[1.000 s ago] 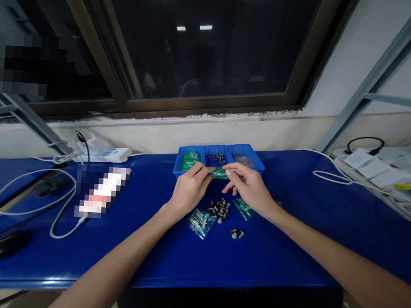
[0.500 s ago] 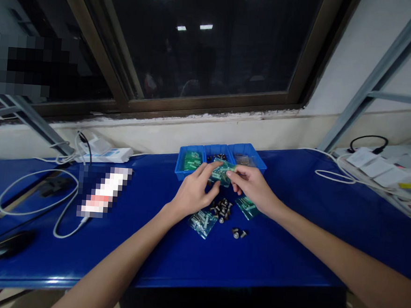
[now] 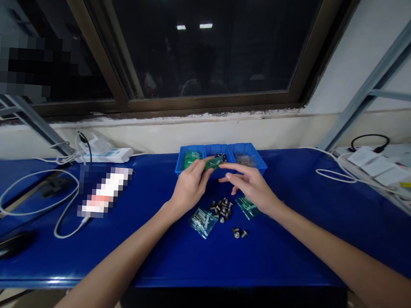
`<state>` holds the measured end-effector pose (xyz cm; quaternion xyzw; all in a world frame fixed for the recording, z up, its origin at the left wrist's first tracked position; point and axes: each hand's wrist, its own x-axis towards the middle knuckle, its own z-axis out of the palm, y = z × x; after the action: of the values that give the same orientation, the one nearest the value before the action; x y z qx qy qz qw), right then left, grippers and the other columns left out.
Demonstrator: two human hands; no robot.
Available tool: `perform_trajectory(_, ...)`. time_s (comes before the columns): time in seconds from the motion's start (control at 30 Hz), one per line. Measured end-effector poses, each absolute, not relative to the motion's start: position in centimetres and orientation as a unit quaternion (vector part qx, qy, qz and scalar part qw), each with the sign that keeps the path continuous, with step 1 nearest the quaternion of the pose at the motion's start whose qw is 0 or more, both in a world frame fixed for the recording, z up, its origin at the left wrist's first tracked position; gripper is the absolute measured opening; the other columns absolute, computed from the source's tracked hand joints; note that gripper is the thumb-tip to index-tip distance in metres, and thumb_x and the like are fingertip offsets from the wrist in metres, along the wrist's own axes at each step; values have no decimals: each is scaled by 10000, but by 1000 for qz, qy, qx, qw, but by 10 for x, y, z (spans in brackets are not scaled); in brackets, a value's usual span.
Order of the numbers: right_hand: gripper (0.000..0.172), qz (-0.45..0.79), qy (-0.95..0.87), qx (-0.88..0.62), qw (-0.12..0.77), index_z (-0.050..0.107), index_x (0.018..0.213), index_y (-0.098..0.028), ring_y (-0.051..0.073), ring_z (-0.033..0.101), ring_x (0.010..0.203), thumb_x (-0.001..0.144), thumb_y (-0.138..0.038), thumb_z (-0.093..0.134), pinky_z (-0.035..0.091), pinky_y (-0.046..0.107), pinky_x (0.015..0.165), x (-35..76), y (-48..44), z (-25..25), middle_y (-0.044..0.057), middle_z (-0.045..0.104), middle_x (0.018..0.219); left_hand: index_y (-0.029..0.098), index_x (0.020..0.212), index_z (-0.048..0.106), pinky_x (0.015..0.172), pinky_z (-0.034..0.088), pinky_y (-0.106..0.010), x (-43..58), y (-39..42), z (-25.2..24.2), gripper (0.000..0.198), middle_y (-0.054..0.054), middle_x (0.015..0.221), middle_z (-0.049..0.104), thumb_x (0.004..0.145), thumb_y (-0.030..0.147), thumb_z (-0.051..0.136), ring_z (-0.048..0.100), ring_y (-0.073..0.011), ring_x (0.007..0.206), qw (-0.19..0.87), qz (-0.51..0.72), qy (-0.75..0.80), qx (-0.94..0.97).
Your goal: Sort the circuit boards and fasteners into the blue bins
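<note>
My left hand (image 3: 191, 185) grips a small green plastic bag (image 3: 212, 163) between thumb and fingers, in front of the blue bins. My right hand (image 3: 254, 185) has its fingers apart; the index fingertip is at the bag's right end, and whether it touches cannot be told. Below the hands lies a pile of dark, bolt-like pieces (image 3: 222, 208). A clear greenish bag of screws (image 3: 203, 222) lies left of the pile. Another green bag (image 3: 247, 207) is partly hidden under my right hand. Several loose bolts (image 3: 238, 233) sit nearer the table's front edge.
Three joined blue bins (image 3: 250, 150) stand by the wall, holding green bags, dark small parts and clear bags. On the blue table (image 3: 254, 265) at left are a mouse (image 3: 12, 244), a white cable (image 3: 60, 223) and a power strip (image 3: 112, 155). White adapters (image 3: 378, 166) lie at right.
The green bag has moved slightly left and is now in my left hand, whose fingers have closed on it. My right hand has let go and its fingers have spread.
</note>
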<state>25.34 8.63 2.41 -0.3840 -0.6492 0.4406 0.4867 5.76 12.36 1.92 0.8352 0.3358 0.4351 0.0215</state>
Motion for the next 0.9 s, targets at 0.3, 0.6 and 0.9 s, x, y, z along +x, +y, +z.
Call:
perform_trajectory(0.3, 253, 420, -666, -423, 448, 640, 1115, -218, 204, 702, 800, 914, -344, 554, 522, 273, 494, 253, 88, 18, 103, 642, 1168, 183, 1382, 408, 678, 470, -295, 27, 155, 23, 456, -11, 762, 580, 945, 253, 522, 570, -154, 667, -20, 421, 489, 764)
perform_trajectory(0.6, 188, 368, -706, -446, 409, 653, 1019, -212, 171, 679, 707, 918, -318, 535, 503, 267, 509, 255, 90, 14, 71, 693, 934, 185, 1153, 657, 887, 483, -434, 23, 158, 23, 298, -124, 1132, 567, 880, 192, 537, 580, -274, 1042, -64, 359, 556, 747)
perform_trajectory(0.9, 126, 282, -800, -429, 310, 703, 916, -220, 145, 627, 748, 876, -209, 585, 464, 285, 650, 259, 88, 22, 26, 701, 861, 241, 1117, 665, 963, 414, -517, 28, 150, 26, 327, -62, 1136, 675, 999, 334, 375, 560, -288, 1133, -80, 253, 541, 798)
